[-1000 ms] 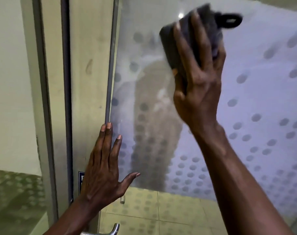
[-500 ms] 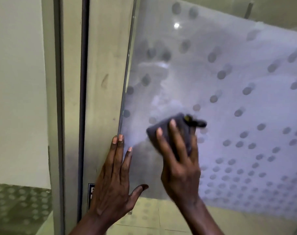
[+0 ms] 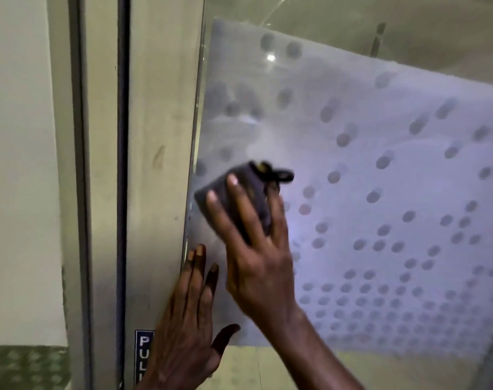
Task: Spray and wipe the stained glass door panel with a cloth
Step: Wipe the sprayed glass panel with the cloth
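The glass door panel [image 3: 366,170] fills the right of the view, frosted with rows of grey dots and smeared near its left edge. A dark grey cloth [image 3: 236,192] with a black hanging loop lies flat against the glass close to that edge. My right hand [image 3: 256,249] presses the cloth to the glass with straight, spread fingers. Lower left, my left hand [image 3: 189,325] rests flat on the door where the glass meets the metal stile, fingers straight and thumb out.
A brushed metal door stile [image 3: 158,164] runs up the left of the glass, with a blue PULL sticker [image 3: 144,353] low down. A dark seal and the door frame [image 3: 79,192] stand further left, then a pale wall [image 3: 17,164].
My right hand swept the cloth from high on the glass down, then left toward the panel's left edge. My left hand stayed flat on the door.
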### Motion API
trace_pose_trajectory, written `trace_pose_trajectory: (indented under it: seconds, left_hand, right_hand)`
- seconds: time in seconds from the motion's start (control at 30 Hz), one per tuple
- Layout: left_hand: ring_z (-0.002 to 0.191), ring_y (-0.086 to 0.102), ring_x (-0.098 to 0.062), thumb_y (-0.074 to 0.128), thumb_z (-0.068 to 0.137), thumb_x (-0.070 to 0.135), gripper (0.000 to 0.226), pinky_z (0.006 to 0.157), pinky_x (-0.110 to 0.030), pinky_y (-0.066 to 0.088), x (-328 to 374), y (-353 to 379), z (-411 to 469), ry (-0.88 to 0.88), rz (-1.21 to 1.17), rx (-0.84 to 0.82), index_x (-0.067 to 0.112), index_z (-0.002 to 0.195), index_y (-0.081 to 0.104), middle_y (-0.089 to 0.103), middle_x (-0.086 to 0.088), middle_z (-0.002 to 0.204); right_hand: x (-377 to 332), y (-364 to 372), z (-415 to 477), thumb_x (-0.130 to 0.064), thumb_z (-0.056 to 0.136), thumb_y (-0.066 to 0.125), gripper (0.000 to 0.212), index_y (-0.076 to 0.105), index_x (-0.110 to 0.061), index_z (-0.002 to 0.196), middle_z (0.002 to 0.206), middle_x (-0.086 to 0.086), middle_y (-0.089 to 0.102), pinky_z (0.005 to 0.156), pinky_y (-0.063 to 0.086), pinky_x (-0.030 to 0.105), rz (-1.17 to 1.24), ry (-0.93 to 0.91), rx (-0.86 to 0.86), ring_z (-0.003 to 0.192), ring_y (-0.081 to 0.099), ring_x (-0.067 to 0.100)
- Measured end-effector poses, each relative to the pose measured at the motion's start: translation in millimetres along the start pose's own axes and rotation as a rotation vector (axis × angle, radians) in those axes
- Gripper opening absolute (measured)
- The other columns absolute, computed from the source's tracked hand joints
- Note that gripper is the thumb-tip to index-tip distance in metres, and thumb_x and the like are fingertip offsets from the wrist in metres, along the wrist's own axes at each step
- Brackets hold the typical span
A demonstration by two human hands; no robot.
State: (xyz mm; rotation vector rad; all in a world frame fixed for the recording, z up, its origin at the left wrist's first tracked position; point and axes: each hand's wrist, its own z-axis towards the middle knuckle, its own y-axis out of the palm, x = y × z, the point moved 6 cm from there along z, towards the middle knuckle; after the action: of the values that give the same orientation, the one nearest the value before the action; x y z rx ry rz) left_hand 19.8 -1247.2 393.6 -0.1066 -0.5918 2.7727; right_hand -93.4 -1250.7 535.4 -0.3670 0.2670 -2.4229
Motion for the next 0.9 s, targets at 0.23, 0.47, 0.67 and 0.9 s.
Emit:
trace_pose_trajectory:
  seconds: [0.23, 0.47, 0.67, 0.9]
  left_hand:
    - [0.175, 0.014, -0.045, 0.076, 0.091, 0.070, 0.122, 0.143, -0.049, 0.015, 1, -1, -1, -0.017, 0.031, -0.021, -0.001, 0.175, 0.021, 0.014, -0.028, 0.186]
    - [0.178, -0.002, -0.028, 0.059, 0.094, 0.073, 0.115, 0.142, -0.031, -0.002, 31, 3, 27, -0.093, -0.128, -0.044, 0.014, 0.180, 0.011, 0.003, -0.013, 0.190]
    - [0.176, 0.012, -0.040, 0.071, 0.093, 0.070, 0.115, 0.142, -0.041, 0.013, 34, 11, 29, -0.025, -0.052, 0.026, 0.006, 0.176, 0.023, 0.014, -0.022, 0.188]
    - [0.175, 0.015, -0.044, 0.072, 0.096, 0.070, 0.115, 0.144, -0.043, 0.013, 29, 13, 28, 0.000, -0.091, 0.015, 0.006, 0.177, 0.021, 0.015, -0.022, 0.187]
  right_hand:
    - [-2, 1, -2, -0.005, 0.110, 0.040, 0.067, 0.041, -0.032, 0.171, 0.184, 0.002, 0.030, 0.135, 0.030, 0.068, 0.019, -0.021, -0.003, 0.173, 0.017, 0.045]
    - [6, -28, 143, 0.007, 0.090, 0.064, 0.081, 0.052, -0.022, 0.165, 0.179, 0.013, 0.040, 0.136, 0.025, 0.069, 0.037, 0.006, 0.109, 0.169, 0.021, 0.054]
    - [50, -62, 136, -0.001, 0.103, 0.061, 0.075, 0.044, -0.030, 0.170, 0.184, 0.003, 0.032, 0.135, 0.037, 0.060, -0.107, 0.019, 0.106, 0.172, 0.020, 0.045]
    - [157, -138, 86, -0.001, 0.092, 0.061, 0.084, 0.040, -0.021, 0.171, 0.185, 0.009, 0.026, 0.129, 0.016, 0.008, -0.043, 0.553, 0.395, 0.170, 0.030, 0.033]
